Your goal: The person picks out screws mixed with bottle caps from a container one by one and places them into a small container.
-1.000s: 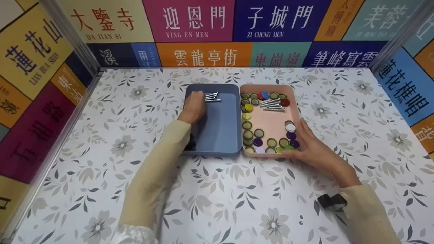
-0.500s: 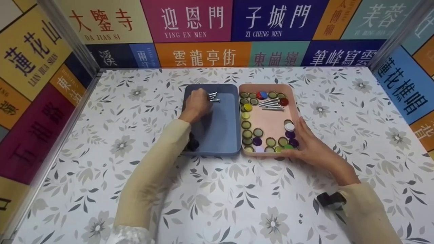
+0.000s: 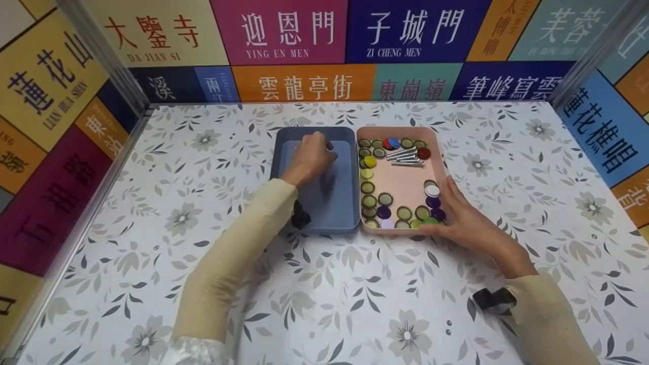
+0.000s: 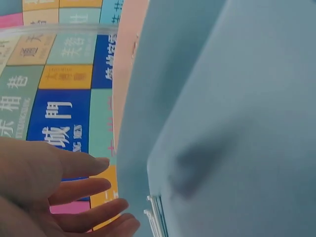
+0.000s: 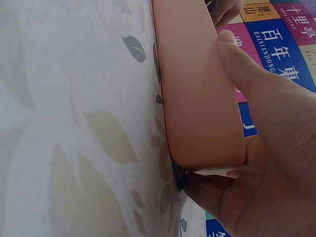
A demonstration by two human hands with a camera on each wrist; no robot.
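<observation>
Shifting rightward over screws (image 4: 157, 216), left hand (image 3: 313, 157), grip loose and empty, seems done there; right hand (image 3: 471, 223) holds pink tray (image 3: 403, 185).

Here we are in what looks like a booth, a flower-patterned table (image 3: 324, 304) hemmed in by panels of Chinese lettering (image 3: 289, 38) and grey corner posts (image 3: 108, 55)!
</observation>
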